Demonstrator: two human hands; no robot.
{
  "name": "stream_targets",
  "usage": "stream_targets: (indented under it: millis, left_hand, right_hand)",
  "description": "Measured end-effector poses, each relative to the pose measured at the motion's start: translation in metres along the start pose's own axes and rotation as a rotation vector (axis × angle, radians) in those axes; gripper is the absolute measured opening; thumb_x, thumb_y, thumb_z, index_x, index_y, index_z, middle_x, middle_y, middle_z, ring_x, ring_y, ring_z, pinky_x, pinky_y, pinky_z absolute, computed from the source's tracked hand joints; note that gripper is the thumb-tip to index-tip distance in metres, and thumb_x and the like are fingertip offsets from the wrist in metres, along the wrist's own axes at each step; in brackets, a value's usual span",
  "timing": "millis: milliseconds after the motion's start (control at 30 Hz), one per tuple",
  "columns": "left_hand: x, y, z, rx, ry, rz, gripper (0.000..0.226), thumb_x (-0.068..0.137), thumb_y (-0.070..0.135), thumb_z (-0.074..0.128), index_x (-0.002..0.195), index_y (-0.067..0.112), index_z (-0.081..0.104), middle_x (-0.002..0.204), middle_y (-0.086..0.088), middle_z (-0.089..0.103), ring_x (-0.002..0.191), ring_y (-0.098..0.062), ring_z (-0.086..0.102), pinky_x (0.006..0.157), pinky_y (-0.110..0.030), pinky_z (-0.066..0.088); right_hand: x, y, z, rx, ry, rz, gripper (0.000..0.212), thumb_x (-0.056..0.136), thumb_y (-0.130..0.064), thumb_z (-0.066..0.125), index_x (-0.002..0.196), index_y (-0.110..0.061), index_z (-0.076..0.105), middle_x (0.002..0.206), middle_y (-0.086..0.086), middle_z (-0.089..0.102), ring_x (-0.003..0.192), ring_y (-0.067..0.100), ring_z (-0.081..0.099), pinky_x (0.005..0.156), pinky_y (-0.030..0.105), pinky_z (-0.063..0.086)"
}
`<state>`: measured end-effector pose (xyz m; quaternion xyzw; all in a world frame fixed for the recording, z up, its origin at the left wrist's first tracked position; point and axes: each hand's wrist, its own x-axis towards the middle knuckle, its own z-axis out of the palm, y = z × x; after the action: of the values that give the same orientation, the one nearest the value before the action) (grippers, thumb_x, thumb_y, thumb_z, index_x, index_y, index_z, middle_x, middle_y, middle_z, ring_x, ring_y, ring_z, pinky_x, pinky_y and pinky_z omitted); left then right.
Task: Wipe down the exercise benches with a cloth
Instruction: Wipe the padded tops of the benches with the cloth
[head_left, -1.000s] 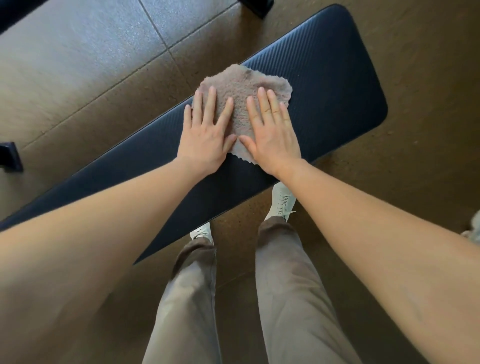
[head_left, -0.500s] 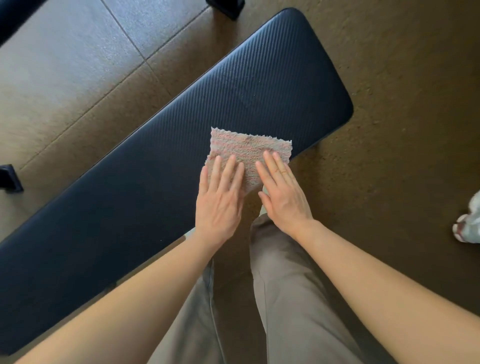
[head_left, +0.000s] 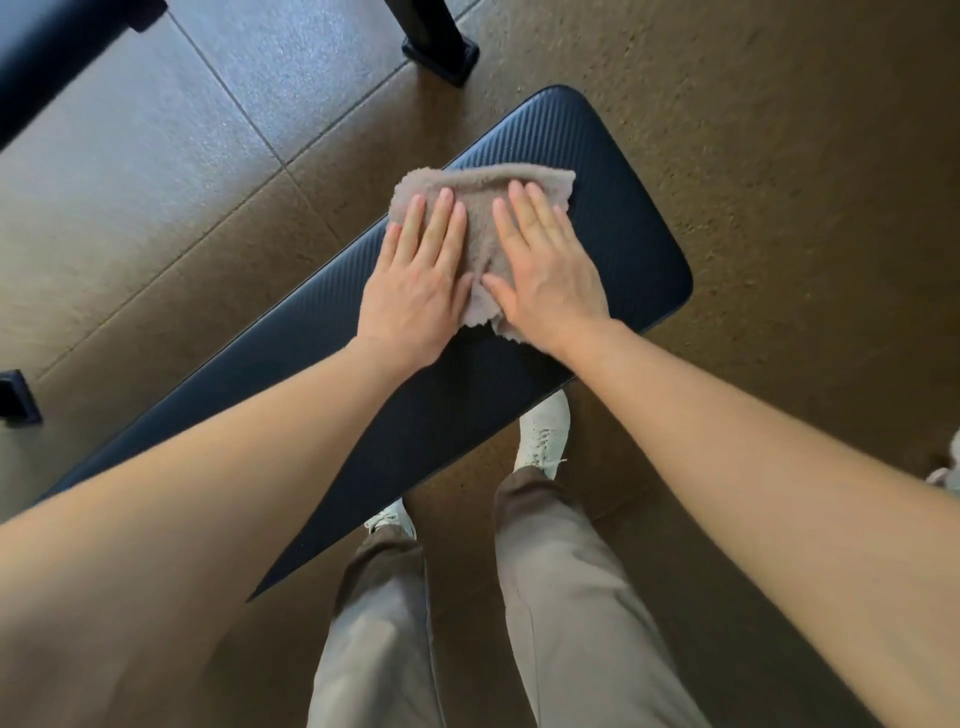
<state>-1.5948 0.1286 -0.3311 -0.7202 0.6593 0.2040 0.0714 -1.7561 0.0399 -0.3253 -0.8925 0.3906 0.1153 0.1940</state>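
Note:
A dark blue padded exercise bench (head_left: 628, 249) runs diagonally from lower left to upper right. A grey-brown fuzzy cloth (head_left: 480, 213) lies on it near its right end, its far edge over the bench's far side. My left hand (head_left: 415, 291) presses flat on the cloth's left part, fingers straight and close together. My right hand (head_left: 545, 275) lies flat on the right part, beside the left hand. Both palms hide the cloth's near half.
A black frame foot (head_left: 439, 49) stands on the brown floor just beyond the bench. Another dark pad (head_left: 47, 52) fills the top left corner. A small black foot (head_left: 15, 397) sits at the left edge. My white shoes (head_left: 543, 431) stand against the bench's near side.
Half a second ago both hands held the cloth at the bench's near edge. They have pushed it away across the pad to the far edge.

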Motion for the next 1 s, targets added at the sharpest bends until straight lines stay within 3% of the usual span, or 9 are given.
stream_targets:
  millis: [167,400,633,800,1000]
  left_hand:
    - [0.039,-0.003,-0.017,-0.036,-0.027,-0.037,0.07,0.109,0.043,0.026,0.163,0.007,0.001,0.172,-0.013,-0.001,0.158,-0.037,0.002,0.127,-0.053,0.013]
    - [0.047,0.005,-0.017,-0.026,-0.032,-0.07,0.071,0.107,0.043,0.025,0.163,0.009,-0.001,0.172,-0.015,-0.002,0.157,-0.041,0.002,0.126,-0.056,0.013]
    - [-0.002,0.057,0.008,0.018,-0.053,0.095,0.07,0.108,0.05,0.017,0.164,0.013,-0.004,0.172,-0.014,-0.006,0.157,-0.039,-0.008,0.128,-0.056,0.007]
    - [-0.041,0.102,0.028,-0.002,-0.102,0.146,0.069,0.109,0.045,0.025,0.164,0.014,-0.001,0.172,-0.013,-0.005,0.157,-0.039,-0.009,0.128,-0.056,0.006]
    - [-0.045,0.115,0.03,0.041,-0.155,0.228,0.066,0.111,0.048,0.021,0.165,0.018,-0.002,0.172,-0.01,-0.005,0.157,-0.038,-0.01,0.128,-0.055,0.007]
  right_hand:
    - [0.037,0.029,-0.023,-0.086,-0.038,-0.114,0.082,0.104,-0.052,0.043,0.163,-0.008,0.006,0.172,0.014,0.001,0.159,0.026,-0.001,0.129,0.039,0.0]
    - [0.038,0.042,-0.032,-0.055,-0.031,-0.118,0.083,0.103,-0.052,0.047,0.164,-0.01,0.009,0.172,0.011,0.002,0.159,0.024,0.0,0.127,0.036,-0.001]
    - [-0.062,0.055,-0.002,0.014,-0.022,0.029,0.086,0.099,-0.046,0.057,0.163,-0.009,0.013,0.171,0.014,0.007,0.159,0.026,0.004,0.127,0.038,0.001]
    - [-0.128,0.053,0.018,0.098,-0.083,0.181,0.089,0.098,-0.038,0.062,0.163,-0.01,0.009,0.171,0.011,0.002,0.159,0.023,-0.003,0.127,0.039,0.0]
    - [-0.139,0.047,0.025,0.252,-0.076,0.365,0.069,0.108,-0.036,0.039,0.161,-0.012,0.001,0.17,0.007,-0.005,0.157,0.019,-0.009,0.127,0.034,-0.002]
